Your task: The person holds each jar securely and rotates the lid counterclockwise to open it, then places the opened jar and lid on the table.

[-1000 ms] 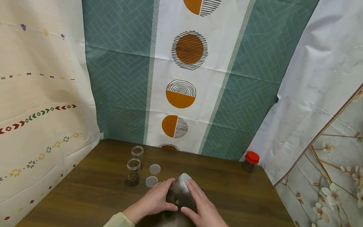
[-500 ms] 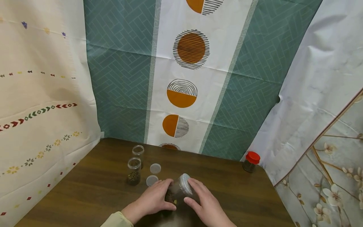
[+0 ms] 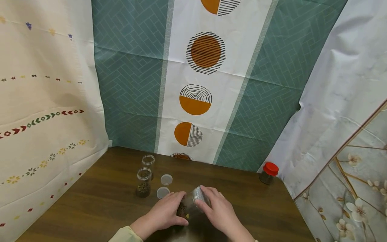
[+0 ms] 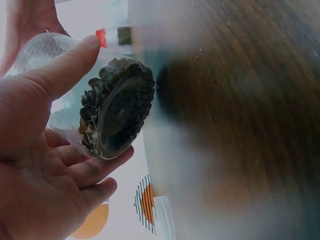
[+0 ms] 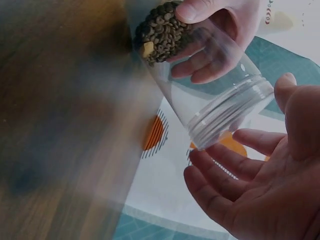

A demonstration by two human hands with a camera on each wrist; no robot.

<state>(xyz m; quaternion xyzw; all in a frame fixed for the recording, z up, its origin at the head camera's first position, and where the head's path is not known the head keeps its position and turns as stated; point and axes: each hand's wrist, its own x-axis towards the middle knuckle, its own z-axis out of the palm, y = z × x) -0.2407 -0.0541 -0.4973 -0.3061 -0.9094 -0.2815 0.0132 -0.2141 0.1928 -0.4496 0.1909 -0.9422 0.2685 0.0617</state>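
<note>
A clear plastic jar (image 3: pixel 188 200) tilts close over the table, its top leaning right. Small brown pellets (image 5: pixel 165 32) and a yellowish piece lie at its bottom end. My left hand (image 3: pixel 164 210) grips the lower body, thumb on one side and fingers on the other, as the left wrist view also shows. Around the ridged, clear lid (image 5: pixel 230 112) my right hand (image 3: pixel 219 206) curls, with its thumb at one edge and its fingertips at the opposite edge. Speckled or dotted grey shows on the lid's top in the head view.
Left of the hands stand two uncovered clear jars, the nearer jar (image 3: pixel 143 185) partly filled with pellets, the other jar (image 3: pixel 148 162) behind it. Two flat round lids (image 3: pixel 166 179) lie beside them. A red-topped jar (image 3: pixel 269 173) stands at the back right of the wooden table (image 3: pixel 87 201).
The jar has tipped slightly further to the right. My right hand has shifted its hold, its thumb rising from the jar's side to the lid. My left hand stays nearly where it was.
</note>
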